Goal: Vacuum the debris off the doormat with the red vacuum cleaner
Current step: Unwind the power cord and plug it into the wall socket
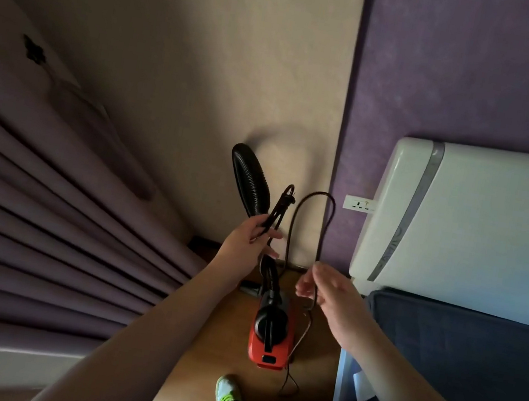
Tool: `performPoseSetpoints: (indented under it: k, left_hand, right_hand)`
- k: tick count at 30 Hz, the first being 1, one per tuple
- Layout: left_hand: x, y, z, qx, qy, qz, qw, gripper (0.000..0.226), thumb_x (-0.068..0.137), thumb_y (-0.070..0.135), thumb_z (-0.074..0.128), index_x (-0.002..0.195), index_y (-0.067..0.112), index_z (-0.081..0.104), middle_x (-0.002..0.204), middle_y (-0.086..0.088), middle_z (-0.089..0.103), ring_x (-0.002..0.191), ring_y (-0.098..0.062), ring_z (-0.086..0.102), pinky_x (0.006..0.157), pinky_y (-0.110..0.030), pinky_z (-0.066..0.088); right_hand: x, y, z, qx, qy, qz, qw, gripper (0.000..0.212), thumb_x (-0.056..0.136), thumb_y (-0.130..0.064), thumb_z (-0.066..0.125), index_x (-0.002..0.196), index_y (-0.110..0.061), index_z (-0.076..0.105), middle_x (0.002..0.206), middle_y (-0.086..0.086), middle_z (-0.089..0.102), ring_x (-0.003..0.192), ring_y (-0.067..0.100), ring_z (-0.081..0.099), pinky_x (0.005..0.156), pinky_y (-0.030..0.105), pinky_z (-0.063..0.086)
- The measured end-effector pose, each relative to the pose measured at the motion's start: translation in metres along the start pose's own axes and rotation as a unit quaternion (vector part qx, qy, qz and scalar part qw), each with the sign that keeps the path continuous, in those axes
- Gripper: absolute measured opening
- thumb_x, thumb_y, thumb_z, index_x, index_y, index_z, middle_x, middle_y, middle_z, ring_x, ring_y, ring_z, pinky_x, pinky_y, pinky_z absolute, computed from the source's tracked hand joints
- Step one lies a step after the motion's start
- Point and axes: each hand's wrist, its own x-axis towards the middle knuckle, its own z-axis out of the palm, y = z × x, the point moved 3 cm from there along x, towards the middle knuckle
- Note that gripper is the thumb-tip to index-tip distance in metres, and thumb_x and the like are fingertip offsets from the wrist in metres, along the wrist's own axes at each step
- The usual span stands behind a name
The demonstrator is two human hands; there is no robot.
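No readable text, faint grey lettering on white appliance illegible

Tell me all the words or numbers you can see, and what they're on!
None can be read.
White wall socket: small dark and orange marks, too small to tell whether they are text.
White appliance: faint grey lettering along its grey stripe, too blurred to read.
Red vacuum cleaner: no label shows.
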Motion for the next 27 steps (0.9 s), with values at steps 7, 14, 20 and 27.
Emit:
performPoseSetpoints:
  k: [7, 14, 20, 27]
  left_hand:
    - [0.001, 0.004, -0.005, 0.078, 0.026, 0.02, 0.996, 0.03, 0.099, 0.026, 0.057, 0.129, 0.024, 0.057, 0.084, 0.009, 0.074, 0.079, -0.008, 0.068, 0.068, -0.014, 0.045]
    - [0.007, 0.012, -0.002, 0.05, 0.024, 0.047, 0.997, 0.019, 0.103, 0.022, 0.05, 0.112, 0.02, 0.067, 0.067, 0.01, 0.067, 0.047, -0.005, 0.041, 0.046, -0.017, 0.034]
    - [0.008, 0.013, 0.014, 0.015, -0.041, 0.074, 0.996, 0.026, 0.107, 0.022, 0.039, 0.113, 0.023, 0.064, 0.068, 0.007, 0.058, 0.057, -0.007, 0.042, 0.057, -0.021, 0.036]
    - [0.004, 0.015, 0.046, 0.138, -0.094, 0.108, 0.98, 0.02, 0.106, 0.02, 0.039, 0.103, 0.02, 0.059, 0.07, 0.006, 0.059, 0.057, -0.008, 0.048, 0.056, -0.021, 0.04]
  right_hand:
    - [0.02, 0.023, -0.061, -0.036, 0.152, 0.07, 0.985, 0.03, 0.105, -0.018, 0.038, 0.118, -0.006, 0.062, 0.074, 0.005, 0.07, 0.058, 0.011, 0.06, 0.053, 0.018, 0.046]
    - [0.04, 0.052, -0.089, -0.14, 0.165, 0.151, 0.965, 0.038, 0.106, -0.027, 0.039, 0.14, -0.015, 0.05, 0.135, 0.002, 0.058, 0.133, 0.024, 0.046, 0.106, 0.034, 0.036]
    - [0.043, 0.012, -0.056, -0.124, 0.143, 0.07, 0.979, 0.055, 0.101, -0.049, 0.038, 0.151, -0.026, 0.034, 0.155, -0.007, 0.035, 0.143, 0.014, 0.031, 0.11, 0.031, 0.027]
    - [0.055, -0.041, -0.01, -0.005, 0.108, -0.008, 0.994, 0.034, 0.101, -0.046, 0.042, 0.114, -0.027, 0.066, 0.124, -0.005, 0.065, 0.116, 0.005, 0.057, 0.093, 0.021, 0.04]
